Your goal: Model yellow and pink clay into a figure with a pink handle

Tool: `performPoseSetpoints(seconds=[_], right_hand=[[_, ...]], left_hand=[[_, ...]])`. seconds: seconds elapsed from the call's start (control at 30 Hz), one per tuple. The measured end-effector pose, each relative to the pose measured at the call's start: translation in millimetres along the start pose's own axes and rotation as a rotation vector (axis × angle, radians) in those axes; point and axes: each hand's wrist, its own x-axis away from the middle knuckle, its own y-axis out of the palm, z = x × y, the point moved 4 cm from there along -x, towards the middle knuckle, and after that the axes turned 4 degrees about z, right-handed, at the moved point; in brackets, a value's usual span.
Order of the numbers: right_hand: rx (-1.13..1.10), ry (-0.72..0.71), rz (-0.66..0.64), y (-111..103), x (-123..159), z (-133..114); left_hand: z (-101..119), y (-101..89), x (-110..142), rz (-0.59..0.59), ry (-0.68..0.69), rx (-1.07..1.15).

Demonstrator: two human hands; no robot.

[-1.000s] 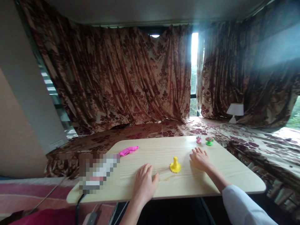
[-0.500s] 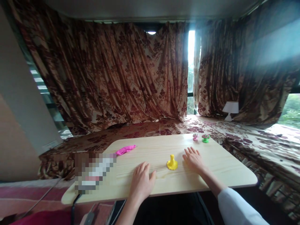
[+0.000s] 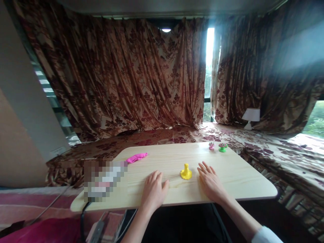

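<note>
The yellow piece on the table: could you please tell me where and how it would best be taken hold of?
I would pinch the upright stem of the yellow piece between thumb and fingertips, coming from above and slightly to the right with the right hand. The stem stands narrow and exposed, while the base spreads wide and low against the table, leaving little to grip.

Daylight reaches me through the narrow window gap and from the far right edge, where the glass burns nearly white, while the curtains hang in dimness. A hazy bluish glare washes over the upper right. My tabletop is softly bright, with faint shadows by my hands. Fine detail looks soft, the room's lines bend and stretch toward the sides, and a blocky pixelated patch hides part of the table's left.
</note>
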Motion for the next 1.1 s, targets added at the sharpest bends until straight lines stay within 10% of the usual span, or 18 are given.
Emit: performPoseSetpoints(seconds=[0.2,0.37,0.57,0.73,0.9,1.1], right_hand=[[0.042,0.204,0.037,5,-63,38],[0.055,0.222,0.029,-1,-22,63],[-0.001,0.025,-0.025,-9,38,16],[0.004,0.055,0.022,-2,-13,-12],[0.051,0.239,0.035,-2,-54,40],[0.080,0.230,0.035,-10,7,72]], left_hand=[[-1,-2.8,-1,0.012,-0.001,-0.009],[-2,-3.3,0,0.018,-0.012,0.002],[-1,-0.3,0,0.013,-0.003,-0.003],[0,0.9,-2,0.007,0.003,-0.030],[-2,0.2,-2,0.006,0.012,-0.043],[-2,1.0,-1,0.014,0.011,-0.037]])
